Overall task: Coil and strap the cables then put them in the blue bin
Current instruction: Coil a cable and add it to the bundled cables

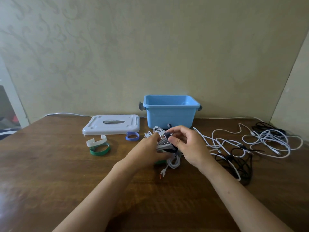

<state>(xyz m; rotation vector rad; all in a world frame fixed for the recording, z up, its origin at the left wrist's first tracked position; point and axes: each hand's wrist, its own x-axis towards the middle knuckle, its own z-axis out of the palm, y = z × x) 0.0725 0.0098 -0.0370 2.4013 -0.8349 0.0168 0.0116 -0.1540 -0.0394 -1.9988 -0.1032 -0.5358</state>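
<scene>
Table (pixel 50 164): set against the wall (pixel 150 47). Bin (pixel 170 113): at the far edge, centre, against the wall. Lid (pixel 111 124): laid flat just left of the bin. Loop strap (pixel 132 136): near side of the lid's right corner. Two further straps (pixel 98 145): left of that one, overlapping, before the lid. Coiled cable bundle (pixel 167 146): in front of the bin, held between left hand (pixel 147 153) and right hand (pixel 189 144). Loose cables (pixel 234 148): spread right of the bundle, out to the far right edge. Thin cord (pixel 66 114): run along the far edge behind the lid.
</scene>
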